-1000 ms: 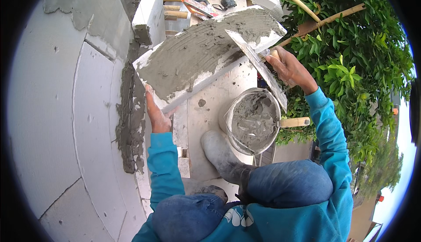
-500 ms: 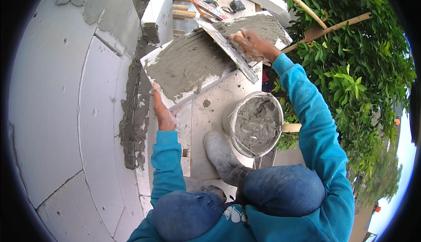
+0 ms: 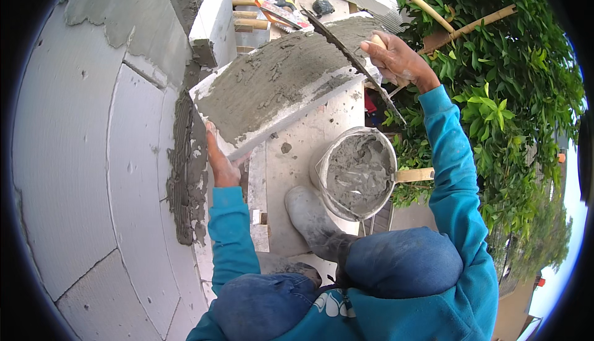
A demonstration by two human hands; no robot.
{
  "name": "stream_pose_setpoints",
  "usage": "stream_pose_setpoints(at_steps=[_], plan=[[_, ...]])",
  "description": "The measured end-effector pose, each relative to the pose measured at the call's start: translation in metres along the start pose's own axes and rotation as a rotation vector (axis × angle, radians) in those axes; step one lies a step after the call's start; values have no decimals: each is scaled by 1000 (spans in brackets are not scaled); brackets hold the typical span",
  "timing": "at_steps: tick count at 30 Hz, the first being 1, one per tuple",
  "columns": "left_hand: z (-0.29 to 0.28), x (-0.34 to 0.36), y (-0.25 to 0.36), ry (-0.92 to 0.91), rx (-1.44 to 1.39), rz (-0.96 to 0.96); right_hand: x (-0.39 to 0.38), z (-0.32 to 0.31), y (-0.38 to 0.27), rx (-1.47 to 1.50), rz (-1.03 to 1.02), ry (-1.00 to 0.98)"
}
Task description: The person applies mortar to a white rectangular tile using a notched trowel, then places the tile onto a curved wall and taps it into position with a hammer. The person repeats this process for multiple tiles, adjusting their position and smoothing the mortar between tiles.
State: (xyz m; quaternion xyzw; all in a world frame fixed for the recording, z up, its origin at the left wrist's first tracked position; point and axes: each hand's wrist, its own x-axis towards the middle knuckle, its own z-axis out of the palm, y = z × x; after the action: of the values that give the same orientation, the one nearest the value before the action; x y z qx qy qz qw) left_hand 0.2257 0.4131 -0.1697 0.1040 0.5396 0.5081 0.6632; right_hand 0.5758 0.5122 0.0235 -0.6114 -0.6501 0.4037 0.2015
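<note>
A white block (image 3: pixel 297 117) lies aslant in front of me, its upper face covered with grey mortar (image 3: pixel 266 90). My left hand (image 3: pixel 221 163) is closed on the block's near left corner, thumb up along its edge. My right hand (image 3: pixel 397 61) is wrapped around the wooden handle of a plastering trowel (image 3: pixel 349 56). The trowel's blade is turned nearly edge-on, at the block's right part; I cannot tell whether it touches the mortar. Below the right hand stands a bucket (image 3: pixel 318 166) holding wet mortar (image 3: pixel 359 171).
A white block wall (image 3: pixel 74 137) rises on the left, with a mortar-smeared strip (image 3: pixel 182 174) at its foot. Beyond the block are an upright white block (image 3: pixel 213 22) and an orange-handled saw (image 3: pixel 278 14). Bamboo poles (image 3: pixel 470 30) and leafy branches (image 3: pixel 495 106) border the right side.
My right hand has moved right with the trowel, and its blade has tipped from lying across the mortar to nearly edge-on. The mortar under its path is now exposed. My left hand stays at the corner.
</note>
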Motion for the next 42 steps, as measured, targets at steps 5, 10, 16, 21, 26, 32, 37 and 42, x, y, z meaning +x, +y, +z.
stream_pose_setpoints(at_steps=[5,10,16,21,26,32,37,42], plan=[[12,-9,9,-39,-28,-26,-19,-41,79,-456,-42,206],[10,-9,14,-47,-85,-40,-44,9,88,-640,-237,1],[14,-7,24,-53,-14,-17,-96,-35,73,-768,-38,-98],[12,-10,23,-28,9,-22,-114,-35,37,-596,174,-166],[5,-7,30,-11,31,-7,-148,-5,-4,-612,295,-515],[13,-7,28,-72,52,7,-172,50,52,-694,174,-523],[5,-6,24,-59,45,9,-157,55,61,-410,117,-548],[-3,6,10,-47,-16,-22,-104,19,67,58,360,-338]])
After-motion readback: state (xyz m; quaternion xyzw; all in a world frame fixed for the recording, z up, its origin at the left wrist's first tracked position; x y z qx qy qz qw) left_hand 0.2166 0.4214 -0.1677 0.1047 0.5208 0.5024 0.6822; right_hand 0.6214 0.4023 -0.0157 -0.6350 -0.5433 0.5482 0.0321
